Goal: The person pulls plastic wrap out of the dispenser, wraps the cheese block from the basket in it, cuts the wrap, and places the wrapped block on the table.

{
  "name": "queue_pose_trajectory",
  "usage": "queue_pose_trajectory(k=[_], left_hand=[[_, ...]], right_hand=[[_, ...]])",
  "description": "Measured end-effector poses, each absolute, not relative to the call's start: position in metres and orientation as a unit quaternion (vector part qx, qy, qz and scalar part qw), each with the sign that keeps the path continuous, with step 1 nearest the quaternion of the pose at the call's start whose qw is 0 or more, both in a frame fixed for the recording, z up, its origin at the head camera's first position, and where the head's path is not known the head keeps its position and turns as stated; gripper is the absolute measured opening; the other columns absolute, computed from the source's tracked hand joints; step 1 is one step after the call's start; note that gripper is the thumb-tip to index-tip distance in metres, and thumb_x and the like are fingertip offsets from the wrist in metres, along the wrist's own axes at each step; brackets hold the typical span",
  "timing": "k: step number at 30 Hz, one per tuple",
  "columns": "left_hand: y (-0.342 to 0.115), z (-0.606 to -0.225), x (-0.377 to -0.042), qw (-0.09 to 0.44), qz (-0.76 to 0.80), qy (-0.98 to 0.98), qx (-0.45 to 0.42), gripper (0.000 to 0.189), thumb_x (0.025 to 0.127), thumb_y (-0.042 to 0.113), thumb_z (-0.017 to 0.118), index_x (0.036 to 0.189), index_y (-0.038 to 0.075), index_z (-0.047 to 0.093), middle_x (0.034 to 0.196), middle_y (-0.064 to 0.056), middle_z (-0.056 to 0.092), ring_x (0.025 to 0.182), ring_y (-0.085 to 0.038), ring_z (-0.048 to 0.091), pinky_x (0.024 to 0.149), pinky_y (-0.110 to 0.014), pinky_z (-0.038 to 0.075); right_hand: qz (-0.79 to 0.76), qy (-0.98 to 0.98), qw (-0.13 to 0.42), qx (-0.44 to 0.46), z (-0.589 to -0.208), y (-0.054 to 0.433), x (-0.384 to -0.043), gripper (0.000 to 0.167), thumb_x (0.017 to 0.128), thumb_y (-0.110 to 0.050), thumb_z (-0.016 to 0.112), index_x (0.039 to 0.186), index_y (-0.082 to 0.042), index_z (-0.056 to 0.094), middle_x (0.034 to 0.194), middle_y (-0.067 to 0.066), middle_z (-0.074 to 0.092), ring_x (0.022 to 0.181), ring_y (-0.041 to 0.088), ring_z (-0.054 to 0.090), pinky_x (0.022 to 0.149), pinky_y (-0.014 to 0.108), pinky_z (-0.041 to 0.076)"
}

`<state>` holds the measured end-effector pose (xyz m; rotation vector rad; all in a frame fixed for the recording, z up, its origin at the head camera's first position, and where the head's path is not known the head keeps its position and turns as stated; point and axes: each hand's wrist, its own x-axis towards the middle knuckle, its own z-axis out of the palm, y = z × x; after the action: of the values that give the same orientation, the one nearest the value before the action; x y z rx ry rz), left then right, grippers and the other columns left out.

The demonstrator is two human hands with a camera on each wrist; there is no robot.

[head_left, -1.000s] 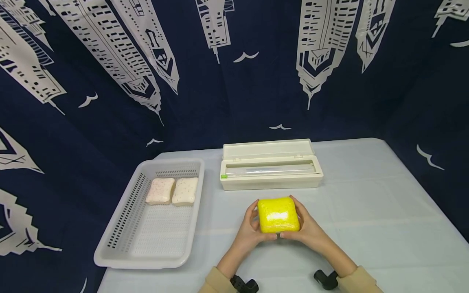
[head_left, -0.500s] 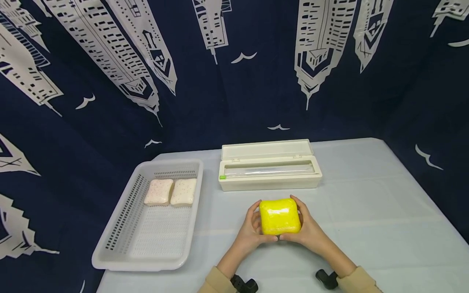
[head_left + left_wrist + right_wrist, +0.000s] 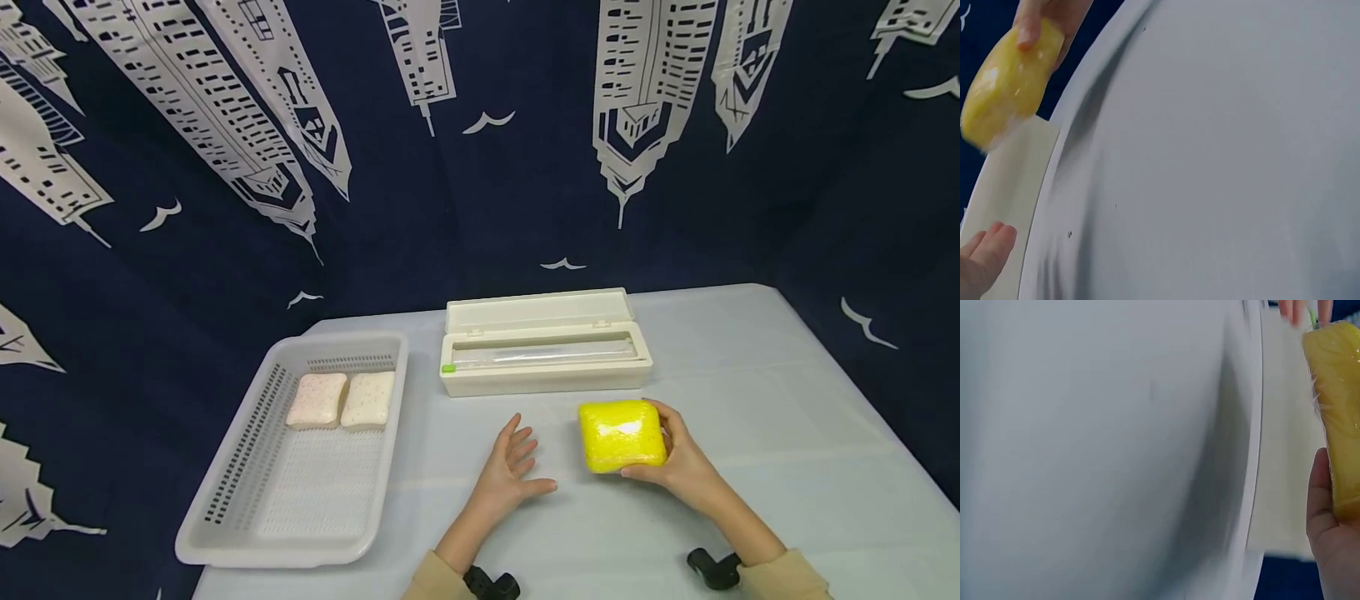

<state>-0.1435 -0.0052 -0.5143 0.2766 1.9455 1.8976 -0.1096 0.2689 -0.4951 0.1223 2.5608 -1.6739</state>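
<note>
A yellow soap bar [image 3: 622, 436], rounded at its corners and covered in shiny clear film, is held up over the table. My right hand [image 3: 686, 467] grips it at its right end, thumb along the near edge and fingers behind. In the right wrist view the film on the soap bar [image 3: 1338, 406] looks creased. My left hand [image 3: 504, 475] is apart from the bar, to its left, with fingers spread and nothing in them. The left wrist view catches the fingertips of the left hand [image 3: 988, 259] below the bar [image 3: 1007, 84].
At the back stands a cream cling film dispenser [image 3: 547, 383], lid raised, a clear roll [image 3: 547, 353] inside. A white perforated basket [image 3: 375, 525] at left holds two pale speckled soap bars [image 3: 318, 401]. A pale cloth covers the table [image 3: 787, 467]; a dark printed curtain [image 3: 525, 192] hangs behind.
My left hand has let go of the yellow soap bar and drawn back slightly left. The right hand has carried the bar to the right. The head view has shifted a little.
</note>
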Motion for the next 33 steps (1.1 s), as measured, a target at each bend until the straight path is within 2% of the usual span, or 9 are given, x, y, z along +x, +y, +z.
queue_pose_trajectory(k=[5,7,11,15,17,21,26,28,33], left_hand=[[-0.018,-0.515,-0.145,0.171,0.674,0.713,0.088,0.092,0.079,0.002,0.079,0.153,0.003,0.025,0.151,-0.022,0.040,0.137,-0.040,0.043,0.109,-0.049,0.042],[-0.022,-0.515,-0.145,0.156,0.665,0.726,0.085,0.087,0.081,0.004,0.079,0.151,0.001,0.028,0.149,-0.022,0.042,0.136,-0.040,0.043,0.108,-0.049,0.043],[-0.028,-0.512,-0.144,0.135,0.648,0.744,0.089,0.083,0.081,0.005,0.079,0.149,0.001,0.032,0.148,-0.022,0.043,0.137,-0.040,0.042,0.109,-0.051,0.041],[-0.030,-0.510,-0.145,0.112,0.625,0.765,0.108,0.082,0.080,0.007,0.080,0.148,0.001,0.034,0.147,-0.022,0.044,0.137,-0.039,0.041,0.109,-0.053,0.040],[-0.030,-0.508,-0.144,0.099,0.602,0.784,0.118,0.083,0.079,0.009,0.081,0.148,0.002,0.036,0.146,-0.020,0.044,0.136,-0.038,0.041,0.109,-0.053,0.040],[-0.030,-0.504,-0.143,0.075,0.535,0.830,0.140,0.084,0.078,0.015,0.083,0.147,0.004,0.037,0.145,-0.016,0.045,0.136,-0.035,0.042,0.109,-0.049,0.041],[-0.031,-0.498,-0.141,0.056,0.462,0.872,0.155,0.085,0.078,0.018,0.083,0.148,0.005,0.036,0.146,-0.016,0.043,0.136,-0.035,0.043,0.108,-0.051,0.041],[-0.032,-0.497,-0.140,0.049,0.446,0.880,0.156,0.085,0.079,0.019,0.083,0.148,0.007,0.036,0.147,-0.016,0.042,0.135,-0.036,0.043,0.108,-0.053,0.041],[-0.035,-0.498,-0.137,0.023,0.426,0.890,0.161,0.082,0.079,0.019,0.083,0.147,0.009,0.039,0.145,-0.013,0.044,0.133,-0.033,0.044,0.106,-0.053,0.042]], right_hand=[[-0.511,0.854,0.047,0.088,-0.492,0.325,-0.121,0.120,0.079,-0.023,0.083,0.153,0.001,-0.008,0.149,0.036,0.017,0.130,0.052,0.034,0.101,0.061,0.036],[-0.512,0.852,0.050,0.100,-0.492,0.345,-0.128,0.120,0.082,-0.024,0.081,0.153,0.000,-0.013,0.150,0.038,0.013,0.132,0.053,0.027,0.105,0.067,0.029],[-0.519,0.846,0.057,0.109,-0.493,0.375,-0.144,0.120,0.085,-0.025,0.078,0.152,-0.002,-0.019,0.153,0.039,0.008,0.135,0.053,0.021,0.110,0.067,0.023],[-0.520,0.844,0.067,0.114,-0.496,0.394,-0.157,0.119,0.087,-0.025,0.076,0.151,-0.003,-0.022,0.154,0.039,0.007,0.133,0.050,0.023,0.110,0.063,0.026],[-0.517,0.845,0.073,0.114,-0.498,0.402,-0.162,0.119,0.087,-0.025,0.075,0.151,-0.003,-0.022,0.154,0.038,0.008,0.130,0.046,0.027,0.109,0.051,0.032],[-0.515,0.846,0.090,0.109,-0.502,0.410,-0.169,0.117,0.089,-0.026,0.074,0.151,-0.002,-0.023,0.154,0.037,0.007,0.129,0.044,0.028,0.108,0.046,0.034],[-0.529,0.834,0.112,0.108,-0.503,0.414,-0.175,0.118,0.088,-0.022,0.074,0.151,-0.001,-0.024,0.155,0.040,-0.001,0.137,0.054,0.017,0.114,0.064,0.021],[-0.533,0.830,0.123,0.109,-0.504,0.416,-0.178,0.119,0.088,-0.022,0.074,0.151,-0.003,-0.025,0.155,0.040,-0.009,0.140,0.058,0.007,0.113,0.071,0.010],[-0.511,0.841,0.148,0.097,-0.504,0.421,-0.187,0.118,0.089,-0.025,0.072,0.150,-0.005,-0.027,0.153,0.036,-0.023,0.140,0.061,-0.013,0.110,0.075,-0.001]])
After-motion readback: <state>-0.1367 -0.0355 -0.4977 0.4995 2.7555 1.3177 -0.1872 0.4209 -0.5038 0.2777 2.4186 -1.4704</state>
